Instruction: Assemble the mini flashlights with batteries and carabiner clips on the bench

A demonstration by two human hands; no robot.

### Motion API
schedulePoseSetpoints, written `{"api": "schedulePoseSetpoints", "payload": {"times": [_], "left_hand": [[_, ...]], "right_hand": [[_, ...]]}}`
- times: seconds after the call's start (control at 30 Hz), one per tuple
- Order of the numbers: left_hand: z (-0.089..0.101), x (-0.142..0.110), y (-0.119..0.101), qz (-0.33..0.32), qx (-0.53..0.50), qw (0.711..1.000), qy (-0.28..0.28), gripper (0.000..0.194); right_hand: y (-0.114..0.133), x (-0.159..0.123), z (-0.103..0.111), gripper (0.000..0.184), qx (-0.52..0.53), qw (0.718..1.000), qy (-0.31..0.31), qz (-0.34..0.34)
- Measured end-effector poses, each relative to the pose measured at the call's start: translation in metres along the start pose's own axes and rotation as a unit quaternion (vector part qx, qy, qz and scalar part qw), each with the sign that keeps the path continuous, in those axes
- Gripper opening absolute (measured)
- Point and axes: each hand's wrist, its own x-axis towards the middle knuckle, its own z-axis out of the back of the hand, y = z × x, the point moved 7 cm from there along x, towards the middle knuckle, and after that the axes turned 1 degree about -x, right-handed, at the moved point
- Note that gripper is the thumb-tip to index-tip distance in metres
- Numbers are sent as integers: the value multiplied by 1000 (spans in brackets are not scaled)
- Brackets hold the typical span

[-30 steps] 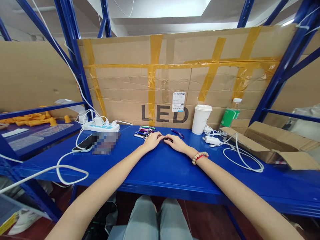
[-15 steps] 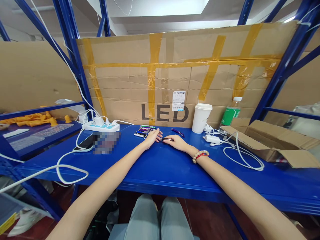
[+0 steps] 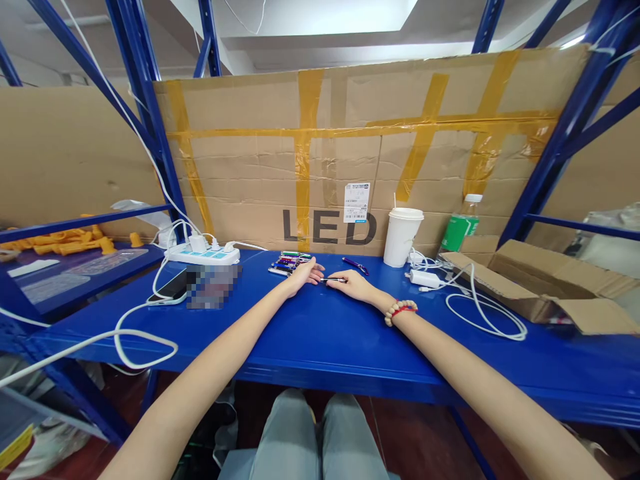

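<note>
A dark, slim pen [image 3: 334, 280] lies nearly level between my two hands, just above the blue tabletop. My right hand [image 3: 354, 285], with a beaded bracelet on its wrist, is closed around the right part of the pen. At the other end, the fingertips of my left hand [image 3: 304, 274] meet the pen; its fingers are bent and look pinched on that end, partly hidden. Right behind my left hand lies a bunch of several pens [image 3: 289, 261] in mixed colours. A single purple pen [image 3: 355, 265] rests beyond my right hand.
To the right stand a white lidded cup [image 3: 402, 238], a green-labelled bottle [image 3: 460, 225], white cables [image 3: 480, 313] and an open cardboard box [image 3: 545, 280]. On the left are a power strip [image 3: 203, 253] and a phone [image 3: 173, 287]. A large cardboard sheet [image 3: 240, 180] closes off the back.
Both hands stay in almost the same place with the pen between them. The fingers of my left hand have shifted slightly; the view has tilted a little.
</note>
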Motion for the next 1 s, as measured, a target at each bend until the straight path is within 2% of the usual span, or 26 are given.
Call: {"api": "schedulePoseSetpoints", "payload": {"times": [0.4,1.0], "left_hand": [[3,9,7,-5,-15,1000,8,47],[1,7,4,-1,-12,1000,4,47]], "right_hand": [[-2,0,-1,32,9,1000,4,-8],[-6,2,-3,35,18,1000,6,-9]]}}
